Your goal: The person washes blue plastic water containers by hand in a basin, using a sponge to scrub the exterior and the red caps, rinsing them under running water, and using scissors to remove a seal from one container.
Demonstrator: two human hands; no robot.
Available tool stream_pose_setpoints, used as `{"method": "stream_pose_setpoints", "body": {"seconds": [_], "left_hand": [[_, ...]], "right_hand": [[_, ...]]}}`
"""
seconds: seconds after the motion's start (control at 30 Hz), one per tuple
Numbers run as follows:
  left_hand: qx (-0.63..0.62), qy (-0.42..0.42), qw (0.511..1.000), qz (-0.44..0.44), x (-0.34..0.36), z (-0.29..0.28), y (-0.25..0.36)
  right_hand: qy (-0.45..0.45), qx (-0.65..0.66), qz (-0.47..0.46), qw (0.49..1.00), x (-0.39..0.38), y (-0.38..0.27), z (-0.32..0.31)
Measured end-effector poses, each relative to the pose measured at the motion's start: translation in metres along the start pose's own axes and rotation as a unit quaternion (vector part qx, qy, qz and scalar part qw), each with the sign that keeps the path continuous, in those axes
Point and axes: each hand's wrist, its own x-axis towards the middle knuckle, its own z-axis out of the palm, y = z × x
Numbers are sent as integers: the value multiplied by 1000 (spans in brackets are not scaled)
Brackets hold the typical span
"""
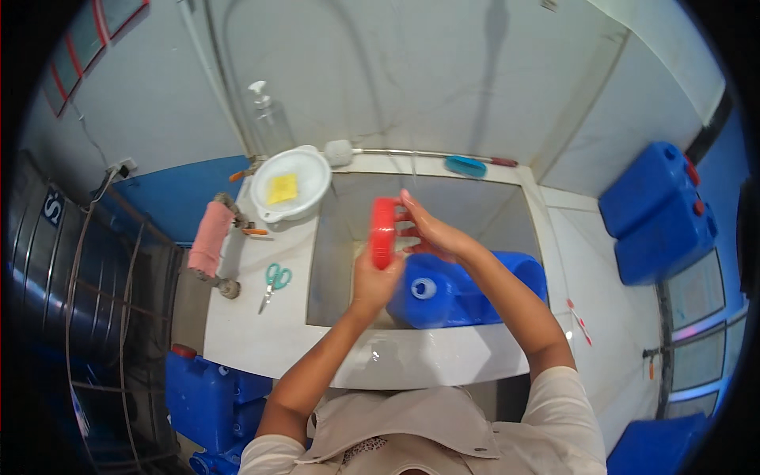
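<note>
Above the sink basin (340, 237) my left hand (370, 281) is closed around a red plastic cap (384, 226), seen on its side. My right hand (427, 231) is at the cap's right side, fingers spread and bent, fingertips at or very near it; contact is hard to tell. Beneath my hands a blue plastic jug (491, 293) lies in the basin, its white-rimmed opening uncovered.
Left counter: white bowl (305, 174) with yellow cloth (282, 188), teal scissors (275, 279), pipe wrapped in pink cloth (210, 237), pump bottle (271, 127). Back ledge: teal brush (465, 166), long rod (427, 156). Blue jugs (657, 237) sit right, others (198, 396) lower left.
</note>
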Motion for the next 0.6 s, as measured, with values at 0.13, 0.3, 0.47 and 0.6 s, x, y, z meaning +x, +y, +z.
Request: {"method": "stream_pose_setpoints", "body": {"seconds": [0.13,0.3,0.47,0.6], "left_hand": [[-214,74,974,-6,-1,-94,-31],[-321,77,943,-50,-9,-153,-59],[-418,-28,905,-72,5,-169,-64],[-496,-40,863,-87,18,-186,-75]], "right_hand": [[-32,-265,-177,947,146,-4,57],[184,-532,-212,799,262,3,169],[67,-597,-117,790,320,24,141],[47,-288,-148,945,241,-8,138]]}}
